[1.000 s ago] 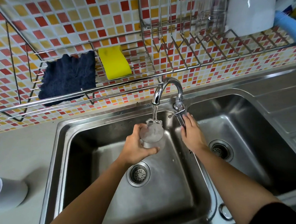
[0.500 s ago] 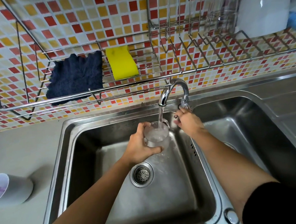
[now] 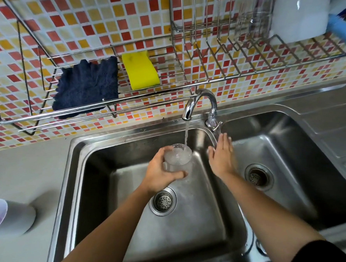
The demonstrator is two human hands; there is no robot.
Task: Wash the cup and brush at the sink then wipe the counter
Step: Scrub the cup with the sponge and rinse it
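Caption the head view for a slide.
Left hand holds a clear cup under the running tap over the left basin; the open right hand hovers beside it.

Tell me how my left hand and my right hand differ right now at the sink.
The left hand grips the clear cup; the right hand holds nothing. The left hand's fingers are curled, the right hand's straight. The left hand has the cup under the tap water; the right hand is off to the right of the stream. Both are over the sink.
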